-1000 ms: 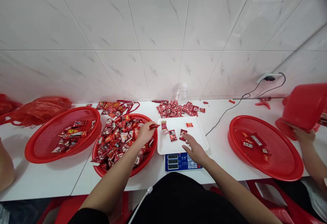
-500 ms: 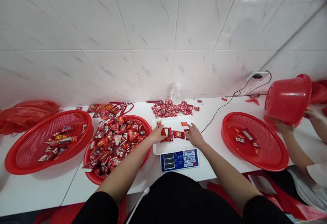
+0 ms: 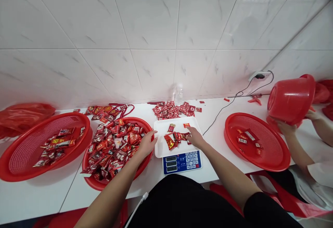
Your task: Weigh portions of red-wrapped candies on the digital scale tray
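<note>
A white tray (image 3: 161,148) sits on a blue-fronted scale (image 3: 182,161) at the middle of the counter, with several red candy packets (image 3: 173,139) on it. My right hand (image 3: 195,137) rests on the tray's right side, fingers curled against the packets. My left hand (image 3: 147,144) hovers open over the right rim of the middle red basket (image 3: 91,179), which is heaped with red candies (image 3: 113,146), just left of the tray.
A second red basket (image 3: 15,172) with some candies lies at far left, a third red basket (image 3: 275,160) at right. Another person's hands hold a tipped red bucket (image 3: 291,99) at far right. Loose packets (image 3: 173,109) and a power cable (image 3: 229,106) lie by the wall.
My left hand has drawn back from the tray to the candy basket's rim. My right hand stays on the tray, where the packets are pushed closer together. The view shifted slightly.
</note>
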Tool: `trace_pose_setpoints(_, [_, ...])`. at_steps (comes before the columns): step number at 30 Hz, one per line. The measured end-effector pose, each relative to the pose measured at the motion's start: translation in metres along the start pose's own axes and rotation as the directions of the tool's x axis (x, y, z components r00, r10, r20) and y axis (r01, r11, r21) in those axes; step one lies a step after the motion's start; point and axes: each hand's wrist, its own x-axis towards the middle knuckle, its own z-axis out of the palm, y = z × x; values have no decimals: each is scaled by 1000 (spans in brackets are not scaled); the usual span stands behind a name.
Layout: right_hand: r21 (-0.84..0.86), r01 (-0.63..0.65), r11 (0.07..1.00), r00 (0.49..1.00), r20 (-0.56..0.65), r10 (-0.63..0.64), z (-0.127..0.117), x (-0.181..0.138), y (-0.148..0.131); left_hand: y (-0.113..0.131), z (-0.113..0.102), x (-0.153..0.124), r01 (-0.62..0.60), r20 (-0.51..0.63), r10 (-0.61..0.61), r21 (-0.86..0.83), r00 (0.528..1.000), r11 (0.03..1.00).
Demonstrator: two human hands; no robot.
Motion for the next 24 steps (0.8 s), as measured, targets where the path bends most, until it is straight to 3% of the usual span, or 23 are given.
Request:
trace_pose_setpoints(6, [78,1,997,1000,26,-3,5,3,-14,-17,-3,-25,-18,-63,22,63,998,998])
trace_pose_setpoints(10, [-86,11,996,998,-63,-17,0,16,-12,-35,3,-41,52,-31,-49,104,998,993])
trace_pose_setpoints(17, [-272,66,960,997,-17,-74,4,30,0,-42,8,-49,132,33,-134,59,990,989])
trace_pose_setpoints(21, [-220,83,972,994,-58,-97,5,28,2,-36,9,-50,127,32,-128,27,991,991])
trace_pose_setpoints(24, [-29,-10,1000,993,-116,7,5,27,2,-33,9,-52,136,30,-136,6,990,991])
